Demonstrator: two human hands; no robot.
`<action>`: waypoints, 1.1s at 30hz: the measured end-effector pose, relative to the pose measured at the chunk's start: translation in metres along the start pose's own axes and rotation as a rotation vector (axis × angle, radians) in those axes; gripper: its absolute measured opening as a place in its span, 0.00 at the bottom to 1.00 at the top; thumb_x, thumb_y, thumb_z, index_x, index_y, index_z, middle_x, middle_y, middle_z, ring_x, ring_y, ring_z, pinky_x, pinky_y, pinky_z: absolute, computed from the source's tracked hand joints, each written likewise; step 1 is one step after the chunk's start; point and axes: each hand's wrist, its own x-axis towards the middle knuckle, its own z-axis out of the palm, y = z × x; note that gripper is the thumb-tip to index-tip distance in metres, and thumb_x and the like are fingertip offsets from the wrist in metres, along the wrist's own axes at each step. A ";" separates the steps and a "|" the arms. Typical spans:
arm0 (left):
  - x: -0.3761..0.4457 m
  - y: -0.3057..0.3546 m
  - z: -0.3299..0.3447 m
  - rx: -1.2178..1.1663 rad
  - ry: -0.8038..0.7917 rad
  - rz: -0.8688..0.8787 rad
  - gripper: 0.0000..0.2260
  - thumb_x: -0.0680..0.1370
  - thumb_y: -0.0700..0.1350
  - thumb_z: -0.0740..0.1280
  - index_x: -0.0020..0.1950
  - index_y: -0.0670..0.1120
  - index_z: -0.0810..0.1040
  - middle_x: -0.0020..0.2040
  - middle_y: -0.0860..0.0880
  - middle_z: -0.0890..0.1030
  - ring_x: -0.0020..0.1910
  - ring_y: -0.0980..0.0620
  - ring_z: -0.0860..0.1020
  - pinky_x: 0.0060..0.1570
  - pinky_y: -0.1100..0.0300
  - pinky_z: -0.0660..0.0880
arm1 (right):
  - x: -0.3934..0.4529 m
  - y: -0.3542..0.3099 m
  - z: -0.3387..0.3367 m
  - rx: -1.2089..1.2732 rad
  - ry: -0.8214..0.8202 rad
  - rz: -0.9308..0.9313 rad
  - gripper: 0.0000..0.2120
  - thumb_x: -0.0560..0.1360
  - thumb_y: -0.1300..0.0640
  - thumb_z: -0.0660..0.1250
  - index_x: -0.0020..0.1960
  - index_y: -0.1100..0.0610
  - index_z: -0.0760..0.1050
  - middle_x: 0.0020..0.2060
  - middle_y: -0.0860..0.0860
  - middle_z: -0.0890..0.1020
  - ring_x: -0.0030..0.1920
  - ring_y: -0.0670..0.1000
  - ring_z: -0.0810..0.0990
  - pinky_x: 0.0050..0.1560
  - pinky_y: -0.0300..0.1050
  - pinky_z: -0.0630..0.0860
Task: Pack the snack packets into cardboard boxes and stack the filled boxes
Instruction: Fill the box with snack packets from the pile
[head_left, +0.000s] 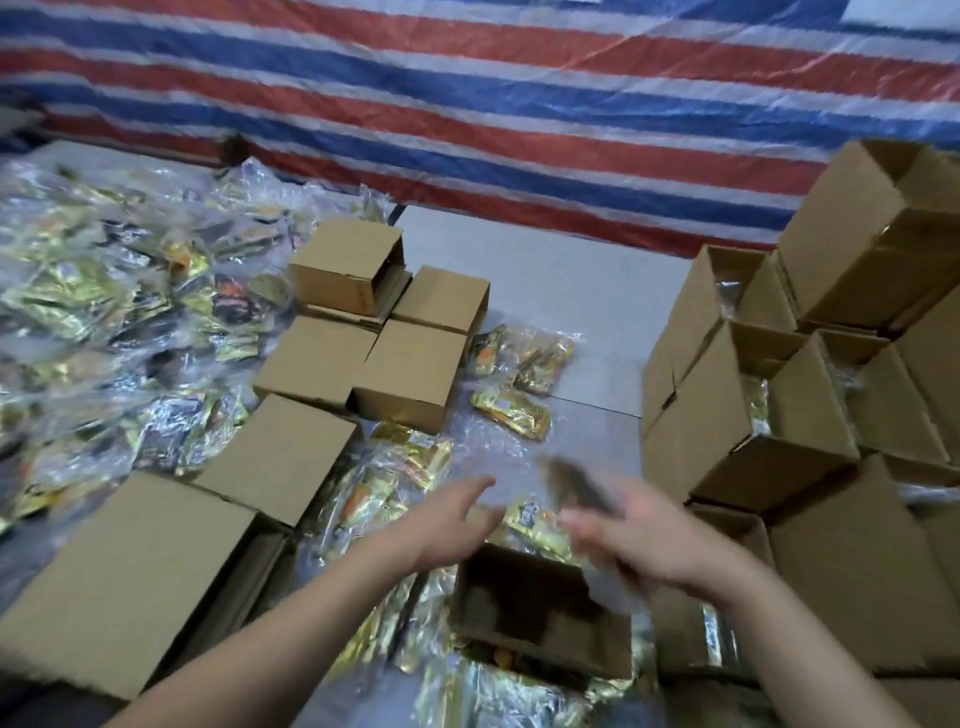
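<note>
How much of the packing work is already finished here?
Done: filled boxes stand stacked at the right. In hand: both hands, left hand and blurred right hand, hover over one open box. Left: a big pile of snack packets and several empty boxes.

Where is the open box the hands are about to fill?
In the head view, the open box sits low in the middle, just below the left hand and right hand, with shiny snack packets around it.
</note>
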 end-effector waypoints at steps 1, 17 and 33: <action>0.000 -0.016 0.013 -0.010 -0.048 -0.027 0.24 0.85 0.56 0.55 0.80 0.49 0.61 0.79 0.51 0.62 0.77 0.53 0.61 0.74 0.60 0.57 | 0.005 0.004 0.011 -0.142 -0.100 0.008 0.23 0.68 0.33 0.68 0.52 0.49 0.77 0.46 0.49 0.82 0.47 0.45 0.80 0.52 0.46 0.76; 0.011 -0.051 0.053 -0.205 -0.006 -0.099 0.15 0.84 0.60 0.52 0.55 0.56 0.75 0.52 0.52 0.80 0.52 0.54 0.78 0.50 0.58 0.71 | 0.064 0.099 0.133 -0.270 -0.403 0.413 0.44 0.69 0.26 0.62 0.75 0.51 0.64 0.69 0.51 0.74 0.66 0.53 0.75 0.67 0.49 0.72; 0.019 -0.054 0.062 -0.170 0.045 -0.147 0.20 0.84 0.60 0.50 0.60 0.52 0.77 0.56 0.48 0.81 0.55 0.50 0.78 0.57 0.56 0.73 | 0.089 0.089 0.122 -0.325 -0.595 0.569 0.19 0.78 0.45 0.53 0.59 0.55 0.74 0.50 0.54 0.78 0.47 0.53 0.77 0.51 0.48 0.72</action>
